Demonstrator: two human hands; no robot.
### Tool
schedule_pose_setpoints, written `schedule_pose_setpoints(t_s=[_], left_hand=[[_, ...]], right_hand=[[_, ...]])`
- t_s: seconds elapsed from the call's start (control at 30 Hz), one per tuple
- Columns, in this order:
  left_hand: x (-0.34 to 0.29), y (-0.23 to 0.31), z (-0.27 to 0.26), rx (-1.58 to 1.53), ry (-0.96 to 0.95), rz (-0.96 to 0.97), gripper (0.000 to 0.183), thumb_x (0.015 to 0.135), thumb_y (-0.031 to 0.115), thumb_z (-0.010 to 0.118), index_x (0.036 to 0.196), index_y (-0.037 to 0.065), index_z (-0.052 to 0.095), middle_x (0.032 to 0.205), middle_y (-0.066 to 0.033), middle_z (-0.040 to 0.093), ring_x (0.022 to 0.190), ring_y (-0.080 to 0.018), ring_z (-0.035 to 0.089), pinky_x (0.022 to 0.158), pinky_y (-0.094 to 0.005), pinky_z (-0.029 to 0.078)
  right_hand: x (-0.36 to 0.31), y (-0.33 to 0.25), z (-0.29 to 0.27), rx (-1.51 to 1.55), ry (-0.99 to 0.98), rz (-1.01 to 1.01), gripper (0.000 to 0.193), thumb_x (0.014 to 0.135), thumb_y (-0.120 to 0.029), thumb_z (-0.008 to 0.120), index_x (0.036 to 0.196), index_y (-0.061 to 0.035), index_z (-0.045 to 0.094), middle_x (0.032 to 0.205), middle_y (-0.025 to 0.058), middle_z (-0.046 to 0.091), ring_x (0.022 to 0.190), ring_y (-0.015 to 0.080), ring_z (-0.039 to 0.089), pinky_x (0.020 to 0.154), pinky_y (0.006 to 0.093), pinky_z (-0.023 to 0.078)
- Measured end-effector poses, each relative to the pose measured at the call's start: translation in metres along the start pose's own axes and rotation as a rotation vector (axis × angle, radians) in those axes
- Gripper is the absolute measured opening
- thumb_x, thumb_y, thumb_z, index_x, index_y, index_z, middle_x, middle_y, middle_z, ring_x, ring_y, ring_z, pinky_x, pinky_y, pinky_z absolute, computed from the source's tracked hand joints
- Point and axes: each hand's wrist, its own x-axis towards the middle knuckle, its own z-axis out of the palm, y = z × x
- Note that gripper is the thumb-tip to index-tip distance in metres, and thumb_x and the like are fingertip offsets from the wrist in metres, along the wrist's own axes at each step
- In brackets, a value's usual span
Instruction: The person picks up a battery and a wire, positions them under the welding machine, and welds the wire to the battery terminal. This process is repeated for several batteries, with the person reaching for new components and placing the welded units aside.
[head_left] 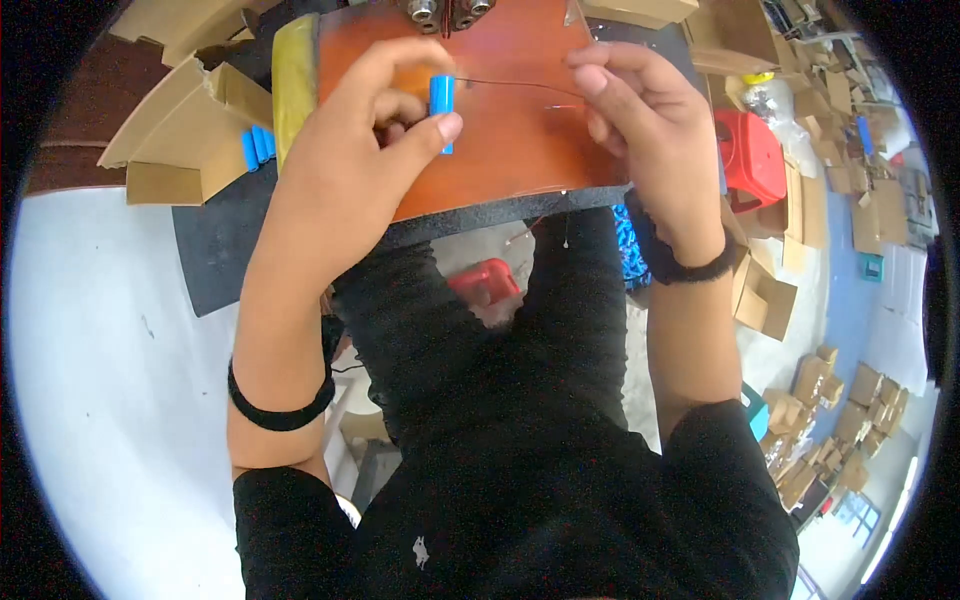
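Note:
Between the thumb and fingers of my left hand (340, 180) a blue cylindrical battery cell (441, 95) stands nearly upright above an orange-brown work mat (505, 150). A thin dark wire (515, 83) stretches from beside the cell's upper end across to my right hand (660, 125), whose thumb and index finger are pinched on it. Whether the wire is joined to the cell, I cannot tell. A short reddish wire end (565, 106) shows just left of my right fingers. More thin wires (540, 220) hang over the mat's near edge.
Metal machine parts (447, 14) stand at the mat's far edge. On the left are a yellow padded strip (293, 90) and an open cardboard box (185, 135) with several blue cells (258, 148) beside it. A red plastic stool (752, 160) stands at the right, among cardboard boxes.

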Motion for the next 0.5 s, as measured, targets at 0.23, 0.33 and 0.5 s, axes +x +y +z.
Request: schedule_pose_setpoints(t_s=[0.23, 0.33, 0.5], left_hand=[[-0.004, 0.003, 0.003, -0.200, -0.045, 0.031, 0.026, 0.086, 0.014, 0.067, 0.110, 0.007, 0.062, 0.079, -0.0031, 0.056, 0.072, -0.0095, 0.051, 0.065, -0.0264, 0.043], [0.010, -0.002, 0.007, 0.039, 0.056, -0.051, 0.024, 0.085, 0.015, 0.067, 0.106, 0.004, 0.065, 0.079, -0.0061, 0.055, 0.070, -0.0128, 0.053, 0.064, -0.0279, 0.043], [0.018, -0.009, 0.011, 0.209, 0.177, 0.172, 0.024, 0.086, 0.018, 0.066, 0.103, 0.001, 0.066, 0.079, -0.0112, 0.058, 0.069, -0.0201, 0.056, 0.064, -0.0310, 0.043]], right_hand=[[0.005, -0.008, 0.012, 0.199, -0.043, -0.076, 0.029, 0.093, -0.008, 0.058, 0.121, -0.0017, 0.054, 0.081, -0.0022, 0.058, 0.069, 0.0044, 0.050, 0.060, 0.0183, 0.039], [0.015, -0.013, 0.019, 0.348, -0.092, 0.003, 0.027, 0.093, -0.005, 0.058, 0.119, -0.0029, 0.050, 0.080, 0.0018, 0.059, 0.070, 0.0059, 0.053, 0.064, 0.0180, 0.042], [0.024, -0.001, 0.033, 0.278, -0.090, -0.056, 0.031, 0.094, -0.005, 0.056, 0.123, -0.0029, 0.044, 0.080, 0.0021, 0.058, 0.071, 0.0068, 0.052, 0.065, 0.0189, 0.042]])
